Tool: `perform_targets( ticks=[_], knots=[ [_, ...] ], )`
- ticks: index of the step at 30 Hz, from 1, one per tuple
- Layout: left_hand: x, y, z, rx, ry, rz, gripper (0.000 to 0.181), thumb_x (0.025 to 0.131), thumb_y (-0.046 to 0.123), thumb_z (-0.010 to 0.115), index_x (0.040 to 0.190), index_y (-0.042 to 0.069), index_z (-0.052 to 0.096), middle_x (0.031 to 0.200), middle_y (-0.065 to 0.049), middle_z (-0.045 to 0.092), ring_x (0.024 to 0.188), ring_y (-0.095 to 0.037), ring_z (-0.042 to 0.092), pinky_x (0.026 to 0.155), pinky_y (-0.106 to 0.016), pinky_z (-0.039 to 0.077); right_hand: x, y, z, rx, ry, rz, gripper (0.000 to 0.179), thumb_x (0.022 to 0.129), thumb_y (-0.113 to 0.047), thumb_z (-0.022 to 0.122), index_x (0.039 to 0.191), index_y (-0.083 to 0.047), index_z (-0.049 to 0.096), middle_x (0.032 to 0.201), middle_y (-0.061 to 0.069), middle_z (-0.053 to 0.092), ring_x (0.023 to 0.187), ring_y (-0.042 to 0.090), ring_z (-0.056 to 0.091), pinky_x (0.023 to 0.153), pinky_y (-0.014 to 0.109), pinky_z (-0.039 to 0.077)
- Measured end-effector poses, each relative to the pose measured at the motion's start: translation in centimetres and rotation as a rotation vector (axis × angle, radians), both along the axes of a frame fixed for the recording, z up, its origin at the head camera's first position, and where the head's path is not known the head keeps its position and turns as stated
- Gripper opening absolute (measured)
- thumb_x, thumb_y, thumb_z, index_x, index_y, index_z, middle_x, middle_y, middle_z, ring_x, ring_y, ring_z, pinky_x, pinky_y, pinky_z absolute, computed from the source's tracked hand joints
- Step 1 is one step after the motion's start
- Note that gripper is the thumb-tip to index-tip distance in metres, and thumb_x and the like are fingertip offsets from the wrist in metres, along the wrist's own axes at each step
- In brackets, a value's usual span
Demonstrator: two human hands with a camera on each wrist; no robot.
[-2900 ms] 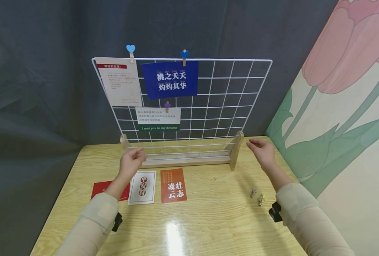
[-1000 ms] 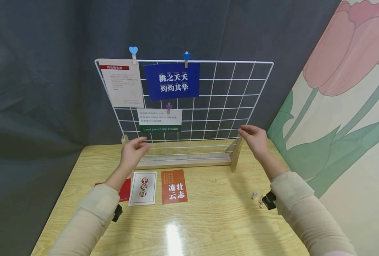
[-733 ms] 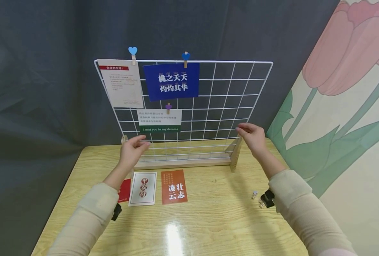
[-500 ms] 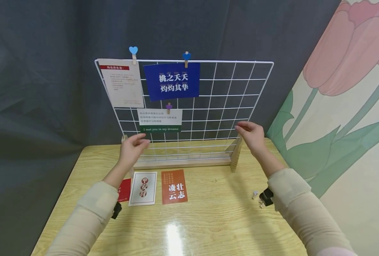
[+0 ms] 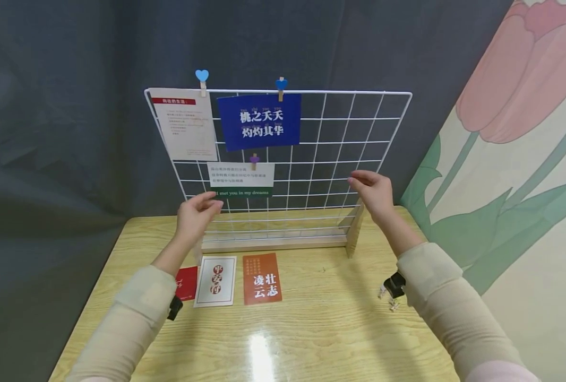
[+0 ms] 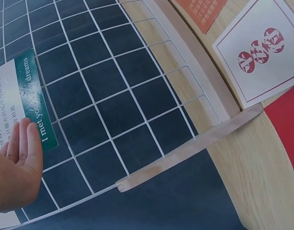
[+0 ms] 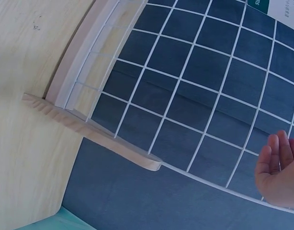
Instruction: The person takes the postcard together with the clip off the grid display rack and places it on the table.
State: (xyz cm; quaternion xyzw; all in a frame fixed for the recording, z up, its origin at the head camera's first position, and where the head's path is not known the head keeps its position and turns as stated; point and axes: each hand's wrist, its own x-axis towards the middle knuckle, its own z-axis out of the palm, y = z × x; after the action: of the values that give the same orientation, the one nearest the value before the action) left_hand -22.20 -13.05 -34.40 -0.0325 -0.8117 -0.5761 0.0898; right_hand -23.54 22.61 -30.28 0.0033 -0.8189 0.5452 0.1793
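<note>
A white wire grid stands upright on a wooden base. Clothespins with heart heads fix three cards to it: a white card, a blue card and a white-and-green card. My left hand, its fingers loosely bent, hovers before the grid's lower left and overlaps the green strip's corner in the head view. Near the right side of the grid is my right hand, fingers relaxed. Neither hand holds anything. In the right wrist view, the right hand appears beside the wires; contact cannot be told.
On the wooden table lie an orange card, a white card with red circles and a red card, partly hidden by the left arm. Small clothespins lie at right, partly behind the wrist camera. A dark curtain hangs behind.
Both hands have risen along the grid, the right one also shifting left toward it. The left forearm has covered more of the red card. The cards and grid stay put.
</note>
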Motion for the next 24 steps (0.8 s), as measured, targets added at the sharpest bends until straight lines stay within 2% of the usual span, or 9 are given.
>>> perform_targets(
  ticks=[6,14,19,24],
  knots=[
    [-0.3,0.1,0.4,0.028,0.013,-0.001,0.039,0.081,0.015,0.061,0.116,0.0,0.052,0.098,-0.016,0.06,0.076,-0.011,0.058,0.064,-0.018,0.049,0.0,-0.1,0.6,-0.01,0.019,0.017,0.03,0.081,-0.012,0.06,0.102,0.009,0.058,0.085,-0.002,0.059,0.077,0.003,0.053,0.068,0.015,0.044],
    [-0.5,0.3,1.1,0.043,0.016,0.009,0.038,0.081,0.014,0.061,0.117,0.001,0.052,0.098,-0.015,0.06,0.075,-0.011,0.058,0.063,-0.02,0.049,-0.3,-0.6,1.2,-0.032,0.033,0.028,0.03,0.081,-0.011,0.06,0.102,0.009,0.057,0.084,-0.003,0.06,0.075,0.001,0.054,0.07,0.016,0.044],
    [-0.4,0.3,1.5,0.041,0.034,0.0,0.038,0.082,0.013,0.06,0.116,0.0,0.052,0.099,-0.016,0.06,0.078,-0.015,0.059,0.063,-0.019,0.049,-0.4,-1.1,1.4,-0.084,0.036,0.047,0.03,0.081,-0.009,0.06,0.103,0.011,0.056,0.082,-0.006,0.059,0.075,0.001,0.054,0.072,0.017,0.044],
    [-0.4,0.4,1.7,0.029,0.053,0.013,0.037,0.081,0.012,0.06,0.116,0.0,0.052,0.098,-0.016,0.06,0.073,-0.01,0.058,0.06,-0.017,0.048,-0.6,-1.4,1.5,-0.098,0.043,0.049,0.032,0.08,-0.01,0.061,0.103,0.012,0.056,0.082,-0.007,0.06,0.075,0.001,0.054,0.072,0.016,0.044]
  ],
)
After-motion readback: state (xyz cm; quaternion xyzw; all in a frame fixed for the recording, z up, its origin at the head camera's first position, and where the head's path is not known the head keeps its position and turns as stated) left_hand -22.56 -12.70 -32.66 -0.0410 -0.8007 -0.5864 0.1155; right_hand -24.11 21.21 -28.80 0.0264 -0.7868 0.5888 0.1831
